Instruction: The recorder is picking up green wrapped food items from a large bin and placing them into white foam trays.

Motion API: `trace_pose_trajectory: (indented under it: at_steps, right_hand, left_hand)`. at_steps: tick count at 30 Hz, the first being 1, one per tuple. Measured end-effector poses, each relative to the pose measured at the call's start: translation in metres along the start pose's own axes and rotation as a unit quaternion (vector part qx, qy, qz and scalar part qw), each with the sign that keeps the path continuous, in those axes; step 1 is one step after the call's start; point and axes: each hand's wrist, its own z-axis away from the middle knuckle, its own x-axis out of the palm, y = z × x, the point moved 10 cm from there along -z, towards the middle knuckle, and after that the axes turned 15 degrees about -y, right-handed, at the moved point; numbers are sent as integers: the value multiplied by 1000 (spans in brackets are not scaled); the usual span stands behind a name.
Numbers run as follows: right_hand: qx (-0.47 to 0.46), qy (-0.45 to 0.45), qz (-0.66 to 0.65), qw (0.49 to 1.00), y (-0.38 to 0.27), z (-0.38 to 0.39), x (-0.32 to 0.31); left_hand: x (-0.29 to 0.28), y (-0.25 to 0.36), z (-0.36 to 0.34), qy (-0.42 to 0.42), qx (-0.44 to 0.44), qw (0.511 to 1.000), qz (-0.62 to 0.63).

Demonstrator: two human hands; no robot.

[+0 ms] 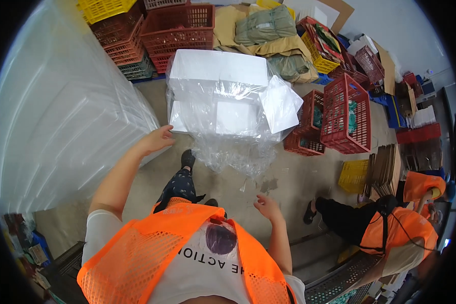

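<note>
Head view: left hand point(159, 140), fingers slightly spread, near the white boxes point(236, 119), contact unclear; right hand point(268, 207) empty, fingers parted; loose film point(228, 152) deserves gentle, two-handed handling.

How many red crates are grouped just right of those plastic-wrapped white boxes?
3 in view: a large crate on the right, a second crate between it and the white boxes, and a third crate just below that one in the picture. More may be hidden.
</note>
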Motion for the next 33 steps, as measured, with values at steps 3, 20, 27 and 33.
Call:
trace_pose_trajectory:
  at_steps: [3, 20, 27, 33]
  right_hand:
    - [58, 30, -36, 997, 43, -23, 13]
    - [116, -52, 13, 992, 34, -224, 49]
    - [-92, -236, -158, 954, -41, -366, 83]
    - [-44, -360, 34, 931, -193, -436, 38]
  left_hand:
    - [-4, -43, -74, -17, -62, 986, 152]
    - [-11, -259, -386, 248, -205, 873, 366]
    - [-53, -65, -373, 15, 127, 855, 502]
    - [-157, 43, -228, -26, 391, 634, 667]
